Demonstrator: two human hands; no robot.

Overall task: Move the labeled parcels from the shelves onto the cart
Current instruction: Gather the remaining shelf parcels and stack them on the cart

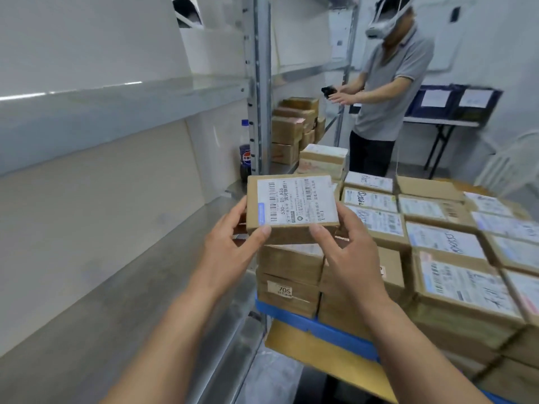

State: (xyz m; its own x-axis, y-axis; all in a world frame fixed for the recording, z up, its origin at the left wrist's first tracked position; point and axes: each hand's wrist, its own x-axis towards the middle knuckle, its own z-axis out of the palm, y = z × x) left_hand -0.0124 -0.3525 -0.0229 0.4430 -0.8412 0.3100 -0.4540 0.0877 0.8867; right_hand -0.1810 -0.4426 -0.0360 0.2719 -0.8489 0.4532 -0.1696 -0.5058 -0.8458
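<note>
Steel shelf (pixel 122 301) beside cart (pixel 315 325) stacked with parcels (pixel 443 243); left hand (pixel 230 243), right hand (pixel 350 252) fingers (pixel 318 231) gripping labeled parcel (pixel 294 205).

A cola bottle (pixel 245 153) with a blue cap stands upright left of centre. Further back a person (pixel 390 91) in a grey polo wears a headset (pixel 382 21) and holds a dark device (pixel 328 91). Behind them, blue bins (pixel 455 100) with white labels sit on a folding table (pixel 443 123)
</note>
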